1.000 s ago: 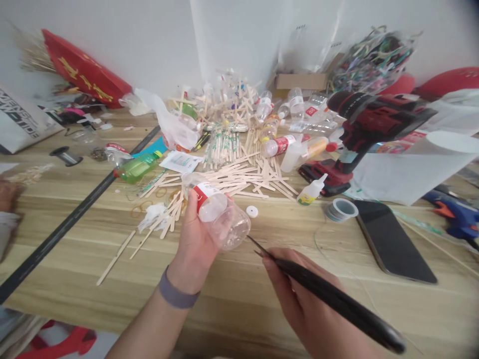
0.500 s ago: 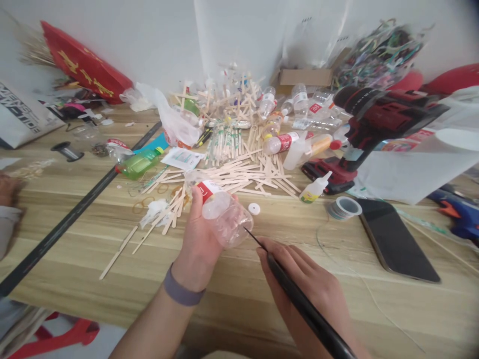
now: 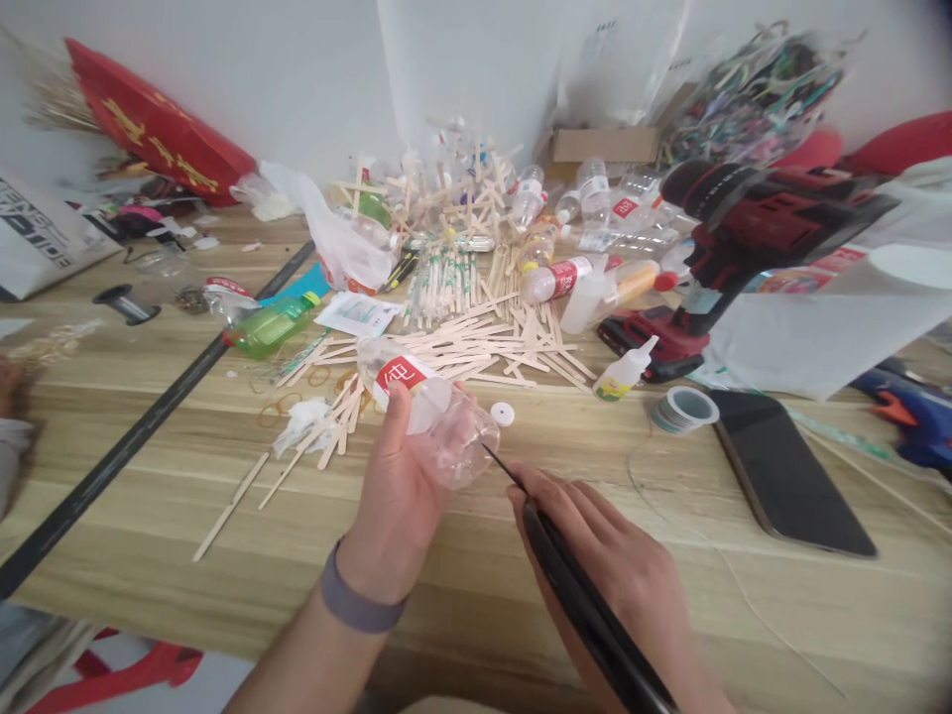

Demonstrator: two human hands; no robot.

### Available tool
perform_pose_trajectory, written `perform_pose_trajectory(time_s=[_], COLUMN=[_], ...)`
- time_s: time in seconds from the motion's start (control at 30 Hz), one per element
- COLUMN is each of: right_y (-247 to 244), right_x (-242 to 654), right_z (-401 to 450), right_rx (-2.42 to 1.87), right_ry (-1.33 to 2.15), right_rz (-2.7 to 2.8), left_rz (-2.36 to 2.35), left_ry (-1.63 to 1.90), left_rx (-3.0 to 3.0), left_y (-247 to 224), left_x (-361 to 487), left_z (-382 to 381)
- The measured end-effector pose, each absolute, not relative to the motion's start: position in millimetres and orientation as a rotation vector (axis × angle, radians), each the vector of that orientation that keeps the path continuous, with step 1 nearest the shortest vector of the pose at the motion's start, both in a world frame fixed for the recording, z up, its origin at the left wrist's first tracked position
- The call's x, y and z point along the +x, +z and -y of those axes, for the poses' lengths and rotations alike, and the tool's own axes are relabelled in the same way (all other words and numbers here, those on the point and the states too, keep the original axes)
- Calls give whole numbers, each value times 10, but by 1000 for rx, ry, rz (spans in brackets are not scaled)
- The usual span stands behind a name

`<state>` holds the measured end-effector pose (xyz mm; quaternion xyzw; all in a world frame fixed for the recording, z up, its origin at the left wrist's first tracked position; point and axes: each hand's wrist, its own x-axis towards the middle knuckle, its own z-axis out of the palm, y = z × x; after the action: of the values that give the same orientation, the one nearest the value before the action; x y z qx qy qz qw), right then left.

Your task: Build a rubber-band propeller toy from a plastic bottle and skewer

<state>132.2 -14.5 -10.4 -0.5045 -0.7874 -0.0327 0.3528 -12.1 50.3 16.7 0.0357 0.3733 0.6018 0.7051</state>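
A clear plastic bottle (image 3: 465,436) with a red and white label lies tilted in my left hand (image 3: 406,476). My left thumb presses on the label side and the fingers wrap behind the bottle; its base faces right, towards my other hand. My right hand (image 3: 602,555) is closed around a long black tool (image 3: 569,575) with a thin pointed tip. The tip is at the bottle's base; whether it has gone through the plastic I cannot tell. A small white disc (image 3: 502,414) lies on the table just behind the bottle.
Wooden craft sticks (image 3: 476,347) lie heaped behind the bottle. A cordless drill (image 3: 736,248), a glue bottle (image 3: 625,372), a spool (image 3: 684,410) and a phone (image 3: 792,476) are on the right. A dark bar (image 3: 149,426) crosses the left side, where another person's hand (image 3: 9,387) shows.
The bottle has rolled slightly in my left hand, so more of the red label faces me. The black tool has turned a little, its tip still at the base.
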Motion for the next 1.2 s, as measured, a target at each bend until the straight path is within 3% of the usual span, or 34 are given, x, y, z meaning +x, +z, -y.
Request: perform_pose_trajectory(time_s=[1.2], right_y=[-152], right_x=[1339], right_z=[190], right_rx=[-1282], right_ry=[-47], right_rz=[2032], left_rz=[-819], left_ry=[1324], left_rx=[60], left_y=[223], left_x=[-66], left_z=[-394])
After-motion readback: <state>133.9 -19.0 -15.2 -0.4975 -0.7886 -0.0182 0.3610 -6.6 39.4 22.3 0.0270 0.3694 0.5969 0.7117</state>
